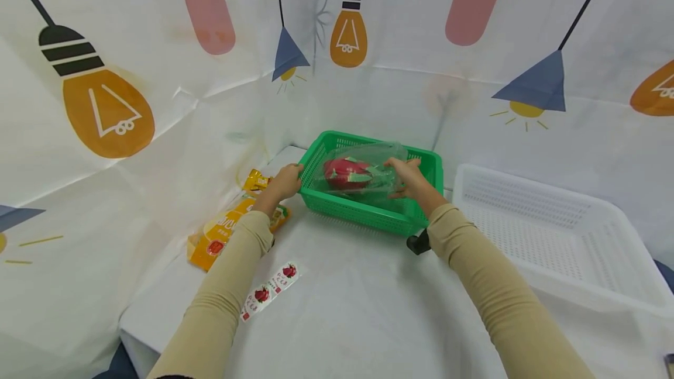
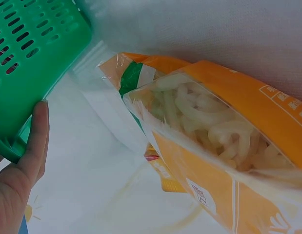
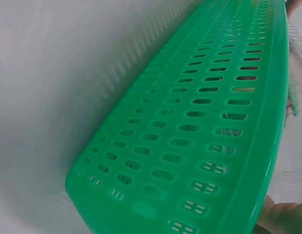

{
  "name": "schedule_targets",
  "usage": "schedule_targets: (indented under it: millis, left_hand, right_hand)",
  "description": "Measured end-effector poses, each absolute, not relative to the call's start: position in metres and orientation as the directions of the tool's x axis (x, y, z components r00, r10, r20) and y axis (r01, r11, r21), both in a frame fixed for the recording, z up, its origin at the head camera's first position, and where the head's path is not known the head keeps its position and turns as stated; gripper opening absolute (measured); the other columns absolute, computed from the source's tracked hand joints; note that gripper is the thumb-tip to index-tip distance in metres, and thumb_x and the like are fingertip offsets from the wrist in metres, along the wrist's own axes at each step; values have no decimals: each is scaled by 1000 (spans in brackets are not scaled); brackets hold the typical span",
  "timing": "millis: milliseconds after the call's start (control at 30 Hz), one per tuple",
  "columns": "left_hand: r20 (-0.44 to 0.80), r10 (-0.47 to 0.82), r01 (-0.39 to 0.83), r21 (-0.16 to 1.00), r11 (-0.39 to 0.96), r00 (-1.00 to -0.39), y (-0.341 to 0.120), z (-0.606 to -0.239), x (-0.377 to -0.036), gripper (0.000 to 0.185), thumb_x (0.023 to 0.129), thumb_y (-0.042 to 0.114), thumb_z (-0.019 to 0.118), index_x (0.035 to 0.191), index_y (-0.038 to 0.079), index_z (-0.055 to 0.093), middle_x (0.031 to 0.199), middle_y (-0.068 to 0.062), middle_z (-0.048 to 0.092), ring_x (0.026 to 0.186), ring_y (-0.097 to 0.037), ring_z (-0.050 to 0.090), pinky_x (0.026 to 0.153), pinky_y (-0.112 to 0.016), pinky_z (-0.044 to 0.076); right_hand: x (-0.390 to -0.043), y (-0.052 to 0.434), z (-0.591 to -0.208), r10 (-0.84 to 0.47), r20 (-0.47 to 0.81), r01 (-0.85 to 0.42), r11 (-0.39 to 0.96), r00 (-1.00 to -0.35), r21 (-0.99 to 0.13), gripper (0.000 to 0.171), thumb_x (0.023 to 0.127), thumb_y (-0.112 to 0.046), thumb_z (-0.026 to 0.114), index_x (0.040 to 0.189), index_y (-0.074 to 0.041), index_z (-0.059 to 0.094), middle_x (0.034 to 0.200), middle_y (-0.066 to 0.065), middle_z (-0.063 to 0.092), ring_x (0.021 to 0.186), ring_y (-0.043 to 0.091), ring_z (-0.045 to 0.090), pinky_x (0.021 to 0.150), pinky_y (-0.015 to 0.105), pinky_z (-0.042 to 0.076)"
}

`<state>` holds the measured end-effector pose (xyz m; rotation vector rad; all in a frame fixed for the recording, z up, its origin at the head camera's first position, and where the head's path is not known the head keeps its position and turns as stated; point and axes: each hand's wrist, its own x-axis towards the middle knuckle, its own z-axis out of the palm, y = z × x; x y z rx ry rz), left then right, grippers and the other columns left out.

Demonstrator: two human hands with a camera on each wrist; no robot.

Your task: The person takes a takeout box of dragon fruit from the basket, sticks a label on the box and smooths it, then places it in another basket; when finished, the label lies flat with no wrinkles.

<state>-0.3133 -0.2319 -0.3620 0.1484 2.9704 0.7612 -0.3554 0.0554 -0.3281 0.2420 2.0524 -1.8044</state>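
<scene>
Right now your left hand (image 1: pixel 286 182) grips the left rim of the green basket (image 1: pixel 363 215), fingers (image 2: pixel 36 141) curled on its wall. Your right hand (image 1: pixel 409 178) pinches the clear bag (image 1: pixel 363 165) holding a dragon fruit (image 1: pixel 344 173), inside the basket. Orange noodle packs (image 2: pixel 229 161) lie just left on the tabletop (image 1: pixel 358 303).

a staged recording booth rather than a home: a lightbulb-print cloth backdrop (image 1: pixel 158 104) wraps a cloth-covered table (image 1: pixel 358 309) holding plastic baskets (image 1: pixel 553 233) and packaged groceries (image 1: pixel 221 238)
</scene>
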Motion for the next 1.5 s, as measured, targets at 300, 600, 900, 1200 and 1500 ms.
schedule_targets:
  millis: [300, 600, 900, 1200, 1500]
  left_hand:
    - [-24, 130, 103, 475, 874, -991, -239, -378, -328, 46, 97, -1, 36, 141, -12, 29, 145, -28, 31, 135, -36, 27, 108, -43, 27]
    - [-7, 143, 124, 458, 880, -990, -230, -357, -304, 45, 96, -6, 35, 139, -16, 30, 143, -32, 30, 134, -40, 27, 107, -45, 27]
    - [15, 158, 147, 451, 880, -987, -231, -359, -308, 45, 95, -7, 34, 138, -16, 30, 141, -33, 32, 132, -41, 30, 106, -46, 29]
    - [0, 141, 125, 473, 872, -990, -230, -359, -309, 45, 95, -7, 35, 139, -15, 30, 141, -33, 32, 133, -41, 29, 107, -46, 29]
    - [-17, 123, 97, 509, 855, -992, -229, -357, -307, 45, 95, -7, 34, 140, -15, 29, 143, -31, 32, 133, -38, 30, 106, -45, 29]
  right_hand:
    - [-356, 57, -328, -112, -418, 399, 154, -902, -904, 101, 91, -28, 55, 143, -24, -32, 149, 25, 1, 127, 52, 28, 86, 49, 49]
    - [-355, 56, -327, -79, -429, 418, 122, -900, -900, 100, 90, -30, 56, 145, -24, -27, 149, 24, 2, 125, 53, 30, 86, 48, 50]
    - [-354, 62, -324, -97, -422, 414, 91, -901, -906, 99, 91, -31, 55, 145, -24, -27, 148, 23, 4, 122, 50, 33, 86, 47, 49]
    - [-352, 66, -324, -102, -398, 391, 80, -912, -917, 93, 92, -30, 54, 147, -21, -21, 145, 20, 6, 86, 33, 40, 86, 47, 50]
    - [-349, 67, -322, -113, -381, 378, 47, -918, -925, 94, 91, -30, 53, 146, -22, -23, 150, 20, -7, 122, 48, 33, 86, 46, 50]
